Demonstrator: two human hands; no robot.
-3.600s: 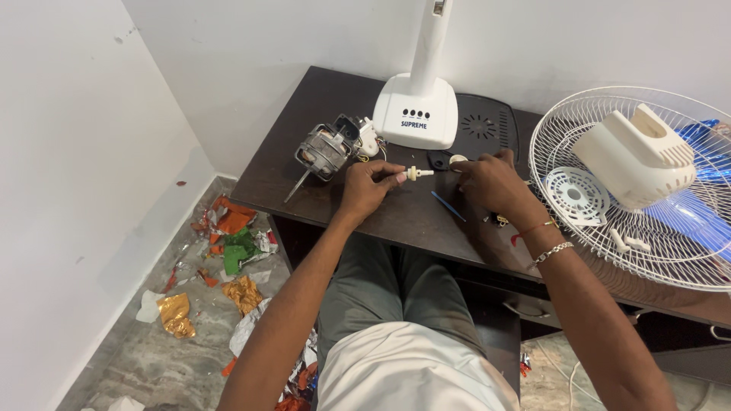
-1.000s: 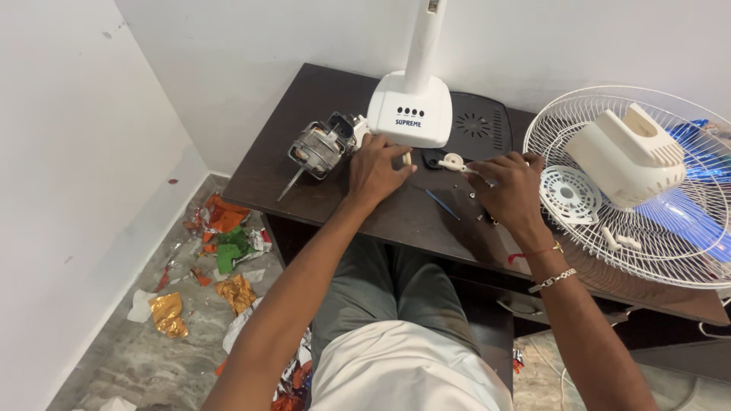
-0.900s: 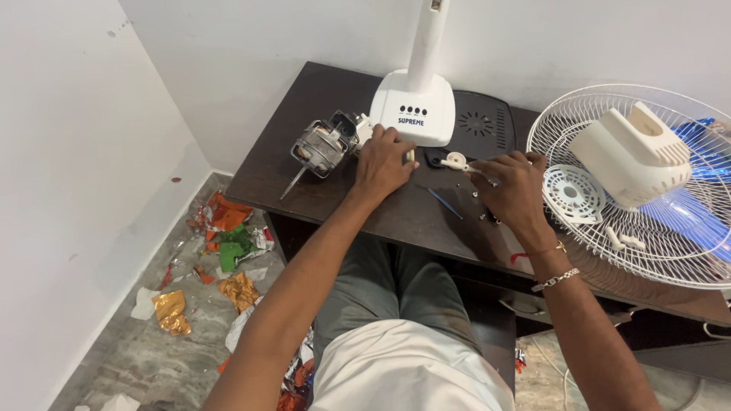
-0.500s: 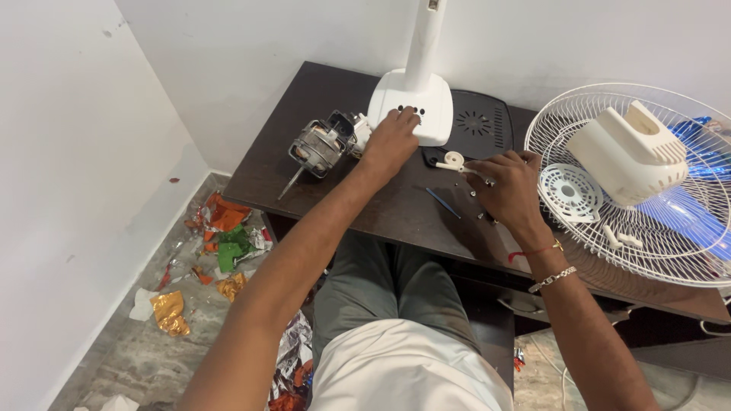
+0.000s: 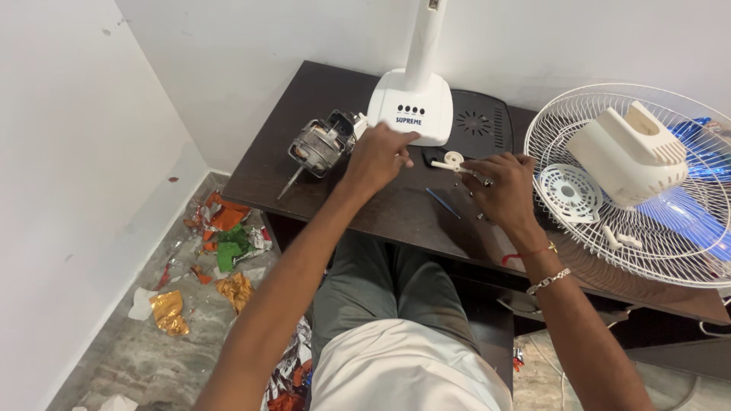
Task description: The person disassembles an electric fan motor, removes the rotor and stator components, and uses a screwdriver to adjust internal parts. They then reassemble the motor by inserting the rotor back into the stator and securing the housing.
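Two hands over dark table [image 5: 304, 152]. Since half second ago, left hand [image 5: 378, 154] pulled back off white fan base [image 5: 411, 106], now hovers between base and motor [image 5: 320, 144], fingers loosely curled, holding nothing. Right hand [image 5: 499, 179] stayed put, fingertips pinching small white shaft part [image 5: 451, 162] on tabletop. Small parts remain unassembled.

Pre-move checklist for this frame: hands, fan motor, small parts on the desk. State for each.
1. Left hand at the white fan base, near the motor: ok.
2. Left hand holding anything: cannot tell.
3. Right hand over the small white gear part: ok.
4. Right grip closed on a part: cannot tell.
5. Blue stick lying free on the desk: ok.
6. Fan guard wholly on desk: not ok, overhangs.
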